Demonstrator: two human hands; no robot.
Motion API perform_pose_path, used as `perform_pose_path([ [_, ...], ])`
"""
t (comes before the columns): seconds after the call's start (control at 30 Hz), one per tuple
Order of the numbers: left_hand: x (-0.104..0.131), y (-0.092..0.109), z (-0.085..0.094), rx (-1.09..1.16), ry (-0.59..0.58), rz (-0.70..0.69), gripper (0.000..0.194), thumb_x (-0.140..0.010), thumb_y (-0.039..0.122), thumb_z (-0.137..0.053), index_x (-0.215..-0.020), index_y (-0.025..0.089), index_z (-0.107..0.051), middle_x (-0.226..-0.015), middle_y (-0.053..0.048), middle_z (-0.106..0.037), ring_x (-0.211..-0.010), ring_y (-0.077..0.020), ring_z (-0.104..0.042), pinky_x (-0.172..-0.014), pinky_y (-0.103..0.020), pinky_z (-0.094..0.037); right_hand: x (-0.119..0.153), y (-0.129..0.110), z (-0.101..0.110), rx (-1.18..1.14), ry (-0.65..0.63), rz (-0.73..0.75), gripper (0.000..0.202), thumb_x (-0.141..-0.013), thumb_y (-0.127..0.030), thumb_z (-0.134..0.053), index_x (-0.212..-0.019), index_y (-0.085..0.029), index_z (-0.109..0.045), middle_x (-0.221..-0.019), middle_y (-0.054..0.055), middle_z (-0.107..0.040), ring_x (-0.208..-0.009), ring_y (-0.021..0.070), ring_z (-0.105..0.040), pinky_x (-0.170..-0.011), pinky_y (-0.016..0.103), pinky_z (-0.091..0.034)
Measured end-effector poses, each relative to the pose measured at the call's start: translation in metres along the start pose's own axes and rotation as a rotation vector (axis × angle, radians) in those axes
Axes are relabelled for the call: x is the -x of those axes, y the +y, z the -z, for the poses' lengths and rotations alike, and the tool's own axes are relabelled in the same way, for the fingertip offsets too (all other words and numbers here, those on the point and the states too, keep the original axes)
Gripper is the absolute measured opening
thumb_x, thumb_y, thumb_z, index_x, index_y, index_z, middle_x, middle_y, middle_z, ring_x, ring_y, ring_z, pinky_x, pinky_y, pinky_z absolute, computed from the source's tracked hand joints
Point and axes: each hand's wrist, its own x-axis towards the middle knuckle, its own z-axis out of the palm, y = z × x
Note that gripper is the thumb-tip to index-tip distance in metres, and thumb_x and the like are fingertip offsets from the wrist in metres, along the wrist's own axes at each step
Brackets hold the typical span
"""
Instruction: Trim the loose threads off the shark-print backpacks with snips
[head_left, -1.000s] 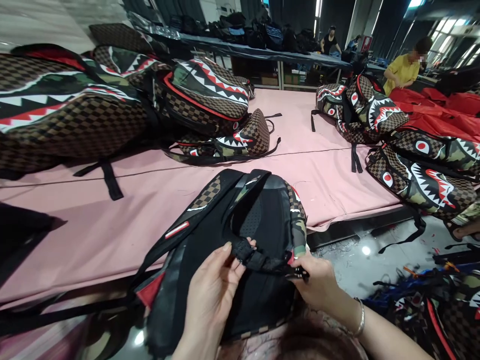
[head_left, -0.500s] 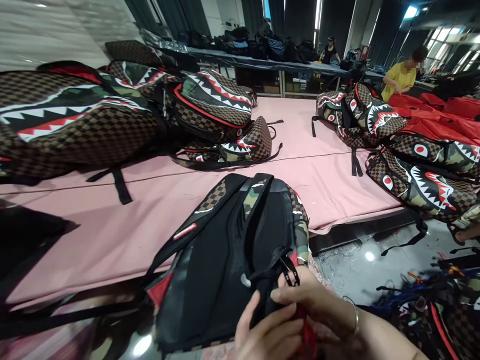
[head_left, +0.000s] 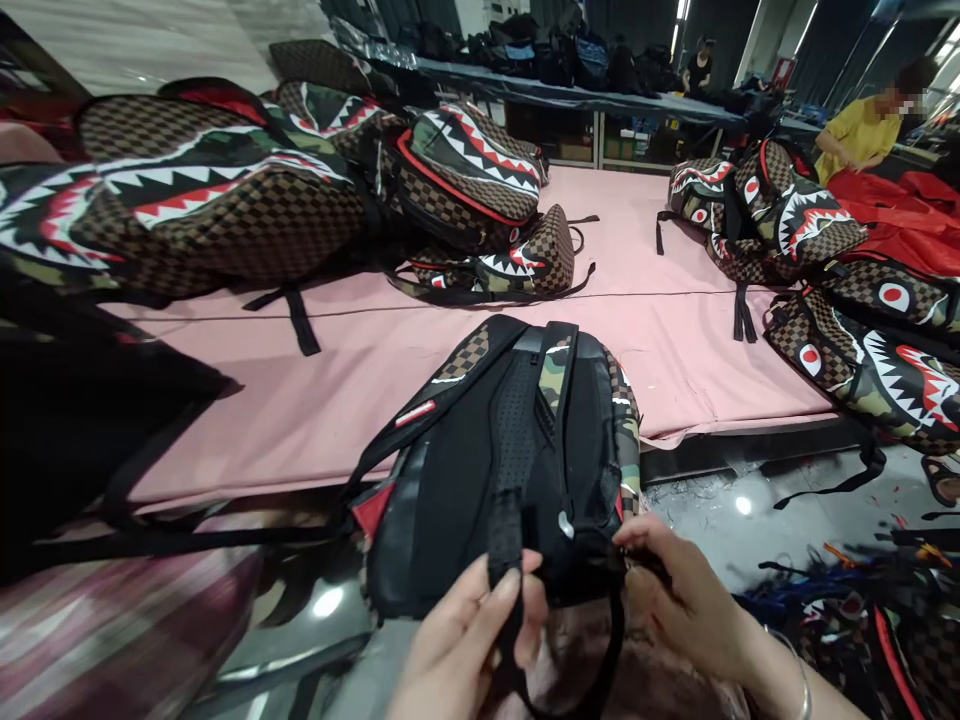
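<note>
A backpack (head_left: pixel 450 520) lies with its black back panel up, partly on the pink-covered table and partly over its near edge. My left hand (head_left: pixel 480 620) pinches a black webbing strap (head_left: pixel 506 520) in front of the bag's lower end. At the bag's lower right corner, my right hand (head_left: pixel 675 590) is closed with dark strap material between its fingers; which part it grips is hard to make out. A loop of strap hangs down between the two hands. The shoulder strap (head_left: pixel 556 390) with a camouflage patch runs up the panel.
Checkered shark-mouth backpacks (head_left: pixel 247 210) are heaped at the left, and more backpacks (head_left: pixel 885 350) sit at the right. Beyond the pink table (head_left: pixel 630 240) stand a long table of black bags and a person in yellow (head_left: pixel 862 135). Bags (head_left: pixel 847 640) lie at lower right.
My hands were close together at a black buckle; now they are apart, the left with a strap end raised. The view has shifted left.
</note>
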Motion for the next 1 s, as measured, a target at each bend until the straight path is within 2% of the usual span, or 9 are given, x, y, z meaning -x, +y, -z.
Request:
perform_pose_path([
  [0.1,-0.003,-0.010,-0.011,-0.044,-0.049,0.001,0.028,-0.065,0.041,-0.069,-0.076,0.016,-0.063,-0.052,0.002,-0.057,-0.036,-0.0073,-0.042,-0.037,-0.019,-0.032,-0.011,-0.005,-0.002,0.058,0.061,0.180,0.018,-0.086,-0.024,-0.049,-0.103,-0.020,-0.053,-0.084,0.003,-0.059,-0.073,0.0143,-0.051,-0.066,0.025,-0.040],
  [0.23,-0.006,-0.016,-0.003,-0.212,-0.058,-0.071,0.027,-0.070,0.043,-0.064,-0.068,0.016,-0.062,-0.043,0.003,-0.053,-0.036,-0.0091,-0.044,-0.039,-0.020,-0.034,-0.028,-0.012,-0.015,0.071,0.015,0.293,0.017,-0.085,-0.020,-0.052,-0.102,-0.019,-0.054,-0.083,0.002,-0.060,-0.073,0.0134,-0.054,-0.064,0.023,-0.040],
  [0.37,-0.004,-0.015,0.002,-0.322,-0.012,-0.160,0.024,-0.075,0.040,-0.060,-0.065,0.017,-0.061,-0.038,0.004,-0.050,-0.036,-0.0083,-0.042,-0.043,-0.019,-0.036,-0.039,-0.016,-0.021,0.093,0.000,0.332,0.014,-0.085,-0.020,-0.051,-0.098,-0.019,-0.054,-0.082,0.002,-0.060,-0.072,0.0131,-0.055,-0.062,0.022,-0.040],
  [0.53,-0.004,-0.016,0.002,-0.337,-0.017,-0.160,0.025,-0.074,0.040,-0.060,-0.063,0.017,-0.060,-0.039,0.004,-0.050,-0.036,-0.0086,-0.042,-0.042,-0.019,-0.035,-0.040,-0.011,-0.021,0.104,0.041,0.352,0.008,-0.087,-0.023,-0.050,-0.090,-0.019,-0.057,-0.074,0.001,-0.061,-0.066,0.0125,-0.054,-0.060,0.023,-0.039],
  [0.7,-0.005,-0.014,-0.002,-0.348,-0.004,-0.171,0.026,-0.072,0.041,-0.061,-0.064,0.017,-0.060,-0.042,0.003,-0.054,-0.035,-0.0080,-0.042,-0.040,-0.019,-0.036,-0.037,-0.010,-0.022,0.100,0.092,0.358,0.014,-0.086,-0.023,-0.051,-0.098,-0.018,-0.054,-0.081,0.004,-0.062,-0.071,0.0138,-0.056,-0.062,0.024,-0.041],
  [0.77,-0.004,-0.013,-0.003,-0.282,-0.006,-0.152,0.024,-0.070,0.040,-0.065,-0.066,0.016,-0.060,-0.043,0.003,-0.053,-0.035,-0.0069,-0.041,-0.039,-0.018,-0.035,-0.037,-0.009,-0.021,0.098,0.060,0.387,0.013,-0.086,-0.022,-0.050,-0.097,-0.018,-0.055,-0.082,0.004,-0.062,-0.073,0.0143,-0.056,-0.065,0.025,-0.042],
  [0.83,-0.003,-0.013,-0.002,-0.112,-0.043,-0.079,0.023,-0.069,0.038,-0.067,-0.068,0.016,-0.060,-0.040,0.005,-0.048,-0.032,-0.0042,-0.035,-0.035,-0.015,-0.031,-0.038,-0.008,-0.020,0.015,0.070,0.376,0.011,-0.086,-0.022,-0.050,-0.094,-0.019,-0.056,-0.081,0.003,-0.062,-0.073,0.0140,-0.056,-0.067,0.026,-0.042],
  [0.93,-0.006,-0.019,0.001,0.238,-0.236,0.107,0.023,-0.066,0.037,-0.070,-0.068,0.017,-0.058,-0.036,0.010,-0.033,-0.025,0.0004,-0.020,-0.028,-0.011,-0.021,-0.043,-0.008,-0.020,-0.274,0.126,0.203,0.018,-0.083,-0.031,-0.056,-0.096,-0.020,-0.056,-0.080,0.001,-0.059,-0.072,0.0127,-0.054,-0.064,0.024,-0.042],
  [1.0,-0.009,-0.025,0.002,0.392,-0.408,0.220,0.026,-0.062,0.038,-0.072,-0.063,0.017,-0.056,-0.034,0.012,-0.026,-0.022,0.0018,-0.011,-0.023,-0.011,-0.016,-0.049,-0.010,-0.022,-0.494,0.075,0.048,0.032,-0.074,-0.038,-0.064,-0.099,-0.020,-0.054,-0.072,-0.003,-0.053,-0.062,0.0100,-0.049,-0.056,0.021,-0.040],
])
